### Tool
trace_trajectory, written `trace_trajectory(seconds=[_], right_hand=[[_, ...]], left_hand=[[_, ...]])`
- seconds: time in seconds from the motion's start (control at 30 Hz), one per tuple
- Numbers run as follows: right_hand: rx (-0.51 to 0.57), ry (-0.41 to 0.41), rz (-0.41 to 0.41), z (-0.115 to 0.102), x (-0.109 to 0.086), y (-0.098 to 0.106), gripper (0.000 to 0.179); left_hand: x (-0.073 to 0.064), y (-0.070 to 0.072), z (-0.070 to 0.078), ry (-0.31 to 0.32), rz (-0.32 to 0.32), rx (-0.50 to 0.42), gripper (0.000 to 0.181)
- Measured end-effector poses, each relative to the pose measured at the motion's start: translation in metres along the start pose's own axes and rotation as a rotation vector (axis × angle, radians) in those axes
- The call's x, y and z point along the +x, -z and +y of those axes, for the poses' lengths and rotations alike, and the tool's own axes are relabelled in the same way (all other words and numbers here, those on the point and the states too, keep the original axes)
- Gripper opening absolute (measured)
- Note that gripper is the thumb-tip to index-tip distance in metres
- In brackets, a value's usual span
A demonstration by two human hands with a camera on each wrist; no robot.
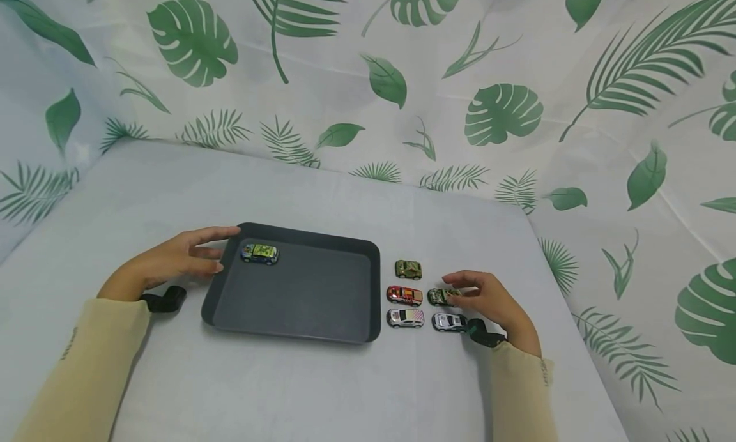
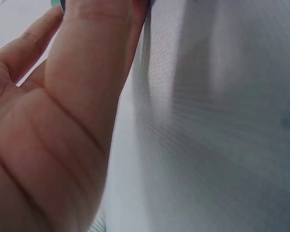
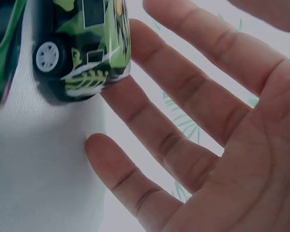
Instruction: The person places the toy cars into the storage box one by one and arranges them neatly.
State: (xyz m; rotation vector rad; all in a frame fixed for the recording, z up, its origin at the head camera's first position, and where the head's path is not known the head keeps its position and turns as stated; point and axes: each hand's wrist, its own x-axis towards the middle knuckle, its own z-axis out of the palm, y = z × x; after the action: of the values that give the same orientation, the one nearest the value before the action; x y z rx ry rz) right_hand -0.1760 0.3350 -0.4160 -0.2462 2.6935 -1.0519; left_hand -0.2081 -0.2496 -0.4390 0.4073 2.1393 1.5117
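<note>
The person's left hand [image 1: 186, 257] touches the left rim of a dark grey tray [image 1: 310, 289], index finger at the far corner and thumb lower on the side. In the left wrist view the palm [image 2: 43, 135] fills much of the picture. A yellow-green toy car [image 1: 260, 253] sits in the tray's far left corner. Right of the tray, the right hand [image 1: 485, 298] is at a green-and-black camouflage toy car [image 1: 443, 296]. In the right wrist view, extended fingers [image 3: 183, 92] lie beside that car [image 3: 86, 48]; whether they touch it is unclear.
Near the right hand stand an olive toy car [image 1: 408, 269], a red one [image 1: 405, 295], a white one [image 1: 405, 318] and a silver one [image 1: 449, 322]. All rest on a white-covered table [image 1: 287, 391]. Leaf-printed cloth [image 1: 425, 78] hangs behind.
</note>
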Motion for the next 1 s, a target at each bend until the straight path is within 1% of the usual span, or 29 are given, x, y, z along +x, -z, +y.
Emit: trace_trajectory(seconds=[0.17, 0.43, 0.7, 0.77, 1.0], right_hand=[[-0.001, -0.049, -0.033, 0.001, -0.001, 0.0, 0.038], [-0.044, -0.037, -0.033, -0.001, 0.0, -0.001, 0.037], [-0.091, -0.059, -0.017, -0.005, 0.003, -0.002, 0.034], [-0.102, -0.043, -0.013, -0.006, 0.004, -0.001, 0.033], [-0.099, 0.071, -0.004, -0.011, 0.007, 0.0, 0.031]], left_hand=[[0.001, 0.0, 0.0, -0.001, 0.004, 0.004, 0.082], [0.001, 0.0, -0.001, -0.001, 0.004, 0.01, 0.082], [-0.001, -0.001, 0.001, 0.008, 0.008, -0.001, 0.082], [-0.001, -0.001, 0.001, 0.008, 0.007, -0.002, 0.082], [0.0, -0.001, 0.001, 0.019, 0.007, 0.005, 0.083]])
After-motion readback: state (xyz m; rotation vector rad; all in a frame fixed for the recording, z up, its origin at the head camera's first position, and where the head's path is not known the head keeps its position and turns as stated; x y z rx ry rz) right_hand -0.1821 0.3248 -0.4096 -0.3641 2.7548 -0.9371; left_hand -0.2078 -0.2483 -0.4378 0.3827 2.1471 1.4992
